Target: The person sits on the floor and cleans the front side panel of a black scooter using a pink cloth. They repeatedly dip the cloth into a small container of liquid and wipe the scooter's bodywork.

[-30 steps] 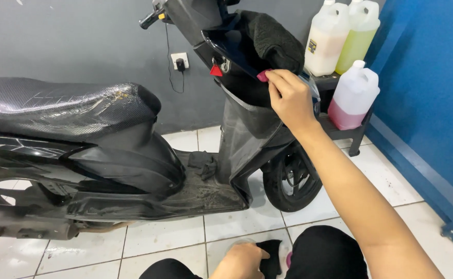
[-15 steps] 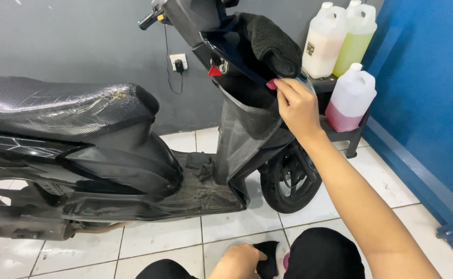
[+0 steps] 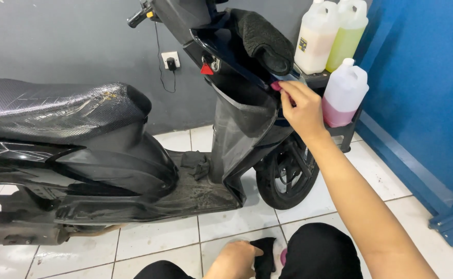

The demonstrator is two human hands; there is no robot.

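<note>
A small pink applicator (image 3: pixel 276 86) is being pinched in the right hand (image 3: pixel 303 108) against the scooter's front panel (image 3: pixel 237 57), far right. A black cloth (image 3: pixel 263 258) is being gripped near the floor by the left hand (image 3: pixel 237 257), kept ready.

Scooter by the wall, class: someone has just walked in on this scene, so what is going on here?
A person crouches on the white tiled floor beside a black scooter. Their right hand reaches up to the scooter's front panel, pinching something small and pink at its edge. Their left hand rests low near the knees, on a dark cloth. Another dark cloth lies draped over the front of the scooter. Three plastic jugs of liquid stand on a rack beside the blue wall.
</note>
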